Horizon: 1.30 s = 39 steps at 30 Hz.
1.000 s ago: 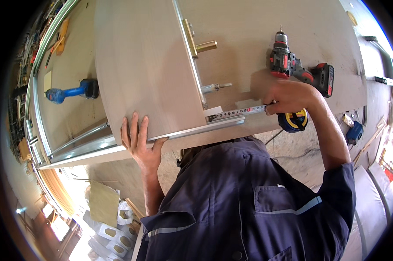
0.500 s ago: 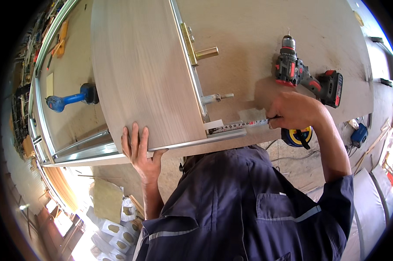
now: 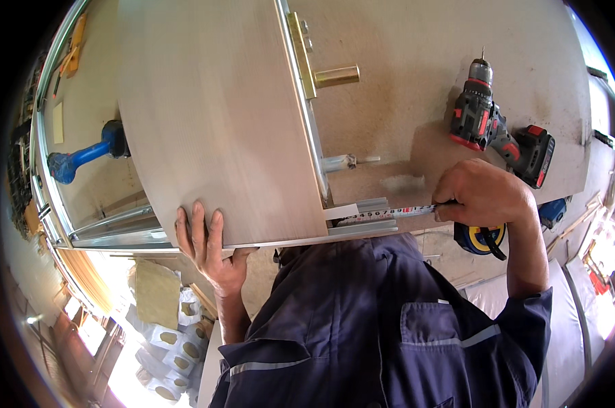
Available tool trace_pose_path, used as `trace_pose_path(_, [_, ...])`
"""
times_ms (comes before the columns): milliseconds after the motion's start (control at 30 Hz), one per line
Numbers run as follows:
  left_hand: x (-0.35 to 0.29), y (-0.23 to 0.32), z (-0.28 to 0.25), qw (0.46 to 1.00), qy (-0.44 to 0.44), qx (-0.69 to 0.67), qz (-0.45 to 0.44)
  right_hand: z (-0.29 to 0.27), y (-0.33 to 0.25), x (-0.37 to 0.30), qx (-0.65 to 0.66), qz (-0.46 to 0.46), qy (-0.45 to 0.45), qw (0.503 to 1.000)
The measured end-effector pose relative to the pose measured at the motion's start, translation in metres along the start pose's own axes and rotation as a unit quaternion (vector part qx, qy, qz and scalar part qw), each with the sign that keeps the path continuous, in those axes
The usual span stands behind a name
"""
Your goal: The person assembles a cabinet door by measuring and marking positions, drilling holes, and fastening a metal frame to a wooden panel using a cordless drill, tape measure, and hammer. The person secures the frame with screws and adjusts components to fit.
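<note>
My left hand (image 3: pixel 212 251) lies with spread fingers on the near corner of a wood-grain panel (image 3: pixel 219 122), its thumb along the metal-edged near side. In my right hand (image 3: pixel 488 194) the blade of a tape measure (image 3: pixel 481 239) is pinched; the yellow-and-black case hangs below that hand, past the table edge. The blade runs left into the end of a metal channel (image 3: pixel 365 229) at the panel's near right corner. On the panel's right edge sit a brass-coloured bracket with a round pin (image 3: pixel 338 75) and a smaller metal pin (image 3: pixel 338 163).
A black-and-red cordless drill (image 3: pixel 477 112) lies on the worktable (image 3: pixel 403 41), beyond my right hand. Left of the panel rests a blue cordless tool (image 3: pixel 86 158) inside a metal frame (image 3: pixel 39 163). White-wrapped bundles (image 3: pixel 175 353) stand on the floor at lower left.
The view has shifted, so the drill and right hand appear farther right and the panel farther left. Both hands keep their holds; the channel end shows more fully.
</note>
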<state>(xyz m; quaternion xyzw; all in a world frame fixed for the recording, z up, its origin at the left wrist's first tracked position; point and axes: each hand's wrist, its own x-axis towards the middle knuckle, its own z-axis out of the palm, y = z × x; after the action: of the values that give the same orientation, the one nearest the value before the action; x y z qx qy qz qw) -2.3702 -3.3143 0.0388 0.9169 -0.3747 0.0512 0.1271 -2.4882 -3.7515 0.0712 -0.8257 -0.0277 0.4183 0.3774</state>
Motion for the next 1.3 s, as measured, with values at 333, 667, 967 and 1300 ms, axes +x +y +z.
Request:
trace_pose_path(333, [0.0,-0.002,0.0,1.0,-0.016,0.006,0.01,-0.005,-0.004,-0.002,0.006,-0.02,-0.004,1.0])
trace_pose_path(667, [-0.001,-0.004,-0.001,0.999,-0.02,0.023,0.012,-0.003,-0.004,-0.003,-0.005,-0.038,-0.004,0.999])
trace_pose_path(967, [-0.002,0.0,-0.004,1.0,-0.016,0.016,0.007,0.015,0.013,-0.021,0.037,0.035,0.034,0.998])
trace_pose_path(1300, [0.002,0.003,-0.007,0.999,0.012,-0.022,-0.033,0.069,0.06,-0.022,0.117,0.09,0.416,0.897])
